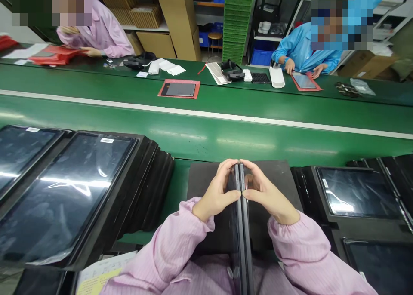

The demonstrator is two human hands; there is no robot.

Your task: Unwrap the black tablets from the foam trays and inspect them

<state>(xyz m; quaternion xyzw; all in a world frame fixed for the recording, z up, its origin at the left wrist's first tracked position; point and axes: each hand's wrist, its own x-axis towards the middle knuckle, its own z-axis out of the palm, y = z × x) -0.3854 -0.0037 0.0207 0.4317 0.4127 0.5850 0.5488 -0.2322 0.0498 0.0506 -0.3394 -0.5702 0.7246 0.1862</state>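
I hold a dark, thin tablet-like panel [241, 226] on edge, upright, so I see only its narrow side; it looks like two slabs pressed together. My left hand [217, 192] grips its left face, fingers curled over the top edge. My right hand [268, 194] grips the right face the same way. Both thumbs meet at the panel's edge. It stands over a black mat [280, 174] in front of me. Pink sleeves cover both my arms.
Stacks of black trays with screens [67, 187] fill the left; more trays with screens [358, 196] sit on the right. A green conveyor [206, 123] runs across, carrying a tablet on a red mat [179, 89]. Two people work on its far side.
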